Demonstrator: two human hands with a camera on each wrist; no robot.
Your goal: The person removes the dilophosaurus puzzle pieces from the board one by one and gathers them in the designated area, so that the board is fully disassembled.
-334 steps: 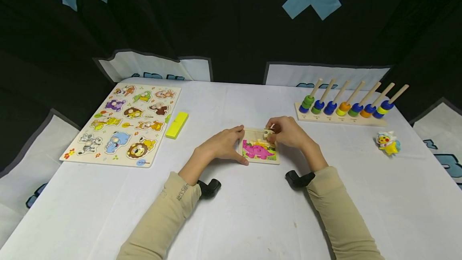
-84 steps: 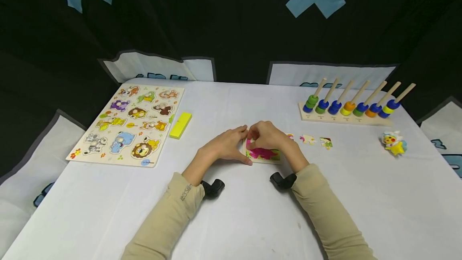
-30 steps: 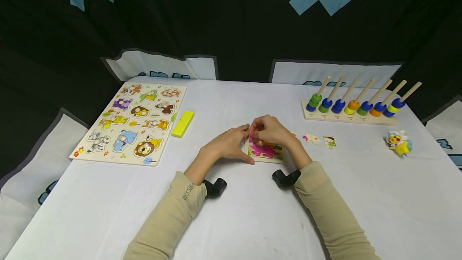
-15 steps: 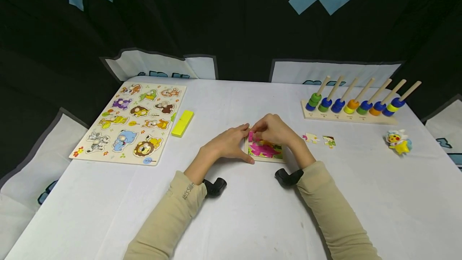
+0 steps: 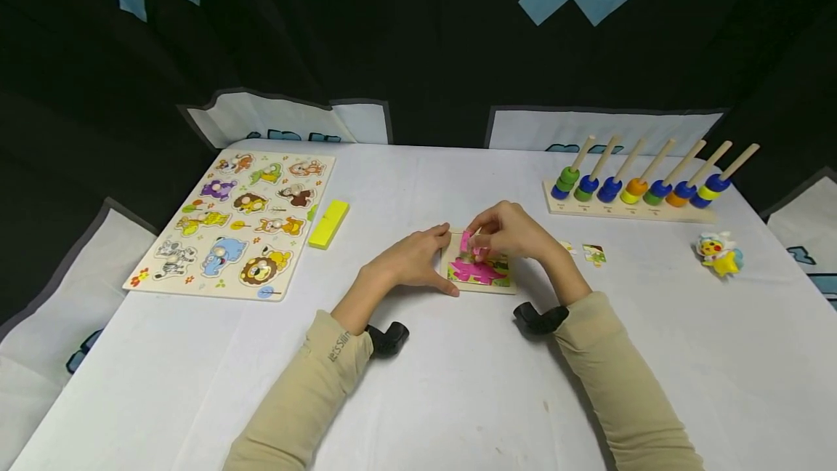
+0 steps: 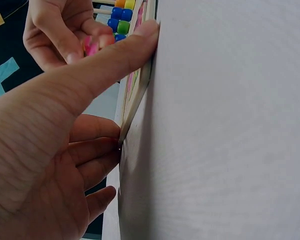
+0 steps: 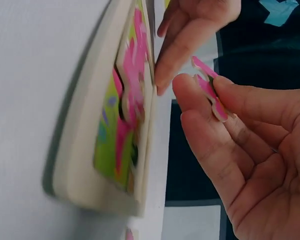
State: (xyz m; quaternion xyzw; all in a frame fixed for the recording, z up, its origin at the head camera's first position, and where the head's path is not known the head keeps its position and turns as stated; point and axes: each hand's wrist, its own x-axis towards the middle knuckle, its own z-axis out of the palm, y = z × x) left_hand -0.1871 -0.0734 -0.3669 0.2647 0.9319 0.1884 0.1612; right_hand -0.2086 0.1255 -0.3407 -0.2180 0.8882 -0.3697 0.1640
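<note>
My left hand [image 5: 412, 260] rests at the left side of a small wooden jigsaw tray [image 5: 482, 290], thumb along its near edge and fingertips against the left edge toward the far corner. A pink dinosaur picture fills the tray's lower part. Between thumb and fingers, my right hand [image 5: 513, 232] pinches a pink puzzle piece [image 7: 210, 92] just above the tray. The right wrist view shows this piece tilted, apart from the tray. Bare wood shows along the tray's upper left, and the right hand covers the upper right part.
Loose puzzle pieces [image 5: 594, 254] lie right of the tray, partly behind the right wrist. A peg board with coloured beads [image 5: 631, 211] stands back right, a small yellow figurine [image 5: 718, 254] at far right. To the left are a yellow block [image 5: 328, 224] and an animal puzzle board [image 5: 222, 227].
From the tray's upper left corner, my right hand has lifted and moved right with the pink piece. The left hand stays put. Since the oldest frame, loose pieces have appeared right of the tray.
</note>
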